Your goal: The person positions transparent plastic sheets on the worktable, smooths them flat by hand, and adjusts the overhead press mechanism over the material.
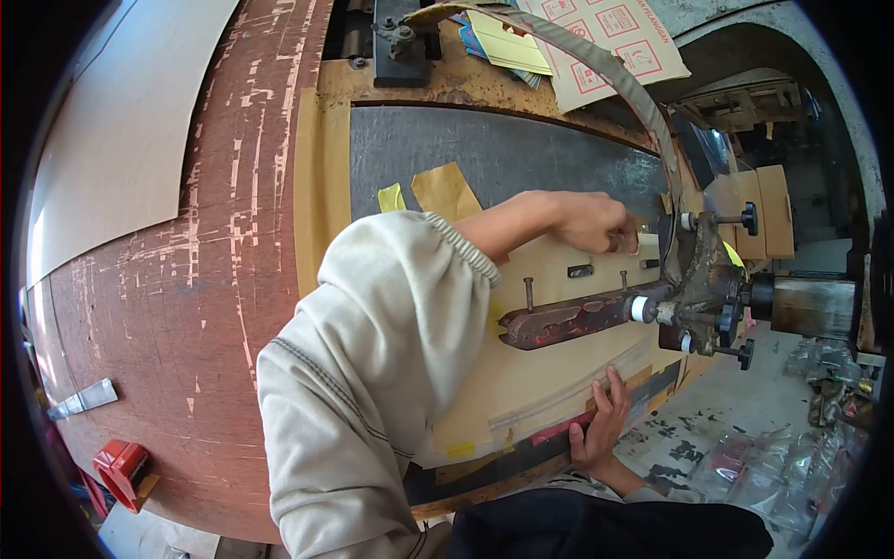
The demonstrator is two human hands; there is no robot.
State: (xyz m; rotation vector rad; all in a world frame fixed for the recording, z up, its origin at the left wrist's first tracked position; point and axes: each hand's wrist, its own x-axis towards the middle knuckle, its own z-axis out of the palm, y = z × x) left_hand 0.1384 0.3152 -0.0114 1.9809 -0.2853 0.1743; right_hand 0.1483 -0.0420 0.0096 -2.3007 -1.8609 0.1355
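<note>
My left hand (596,224), at the end of a light sleeve (382,307), reaches over a tan sheet (549,377). Its fingers are curled together at the sheet's upper edge; what they hold, if anything, is hidden. Near the lower edge, my right hand (602,430) lies with fingers apart on a clear strip (568,396) and the reddish edge beside it. Between the hands, a worn dark metal arm (568,321) with upright bolts extends over the sheet. Small black blocks (579,271) sit on the sheet close to my left hand.
A machine head with black knobs (726,317) stands at right. A curved wrapped hose (643,98) arches above the dark plate (419,140). The reddish wooden table (214,307) bears a red tool (121,473) and a metal blade (84,399). Plastic packets (764,475) lie lower right.
</note>
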